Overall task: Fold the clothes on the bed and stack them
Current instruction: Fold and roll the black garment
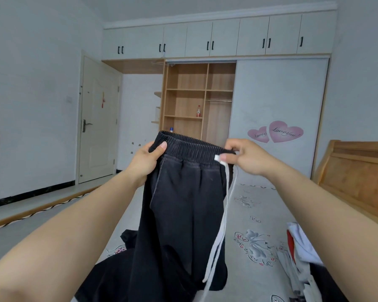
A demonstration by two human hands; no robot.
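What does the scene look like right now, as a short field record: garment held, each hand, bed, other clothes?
garment: black elastic-waist trousers, held up by the waistband, legs hanging to the bed
left hand: grips waistband's left end
right hand: pinches waistband's right end by the white drawstring
bed: grey floral-print sheet
other clothes: white, red and grey pile at right, unfolded

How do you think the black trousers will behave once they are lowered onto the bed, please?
Probably floppy: the trousers hang limp from both hands, left hand and right hand. The white drawstring dangles loose, so it may trail or tangle.
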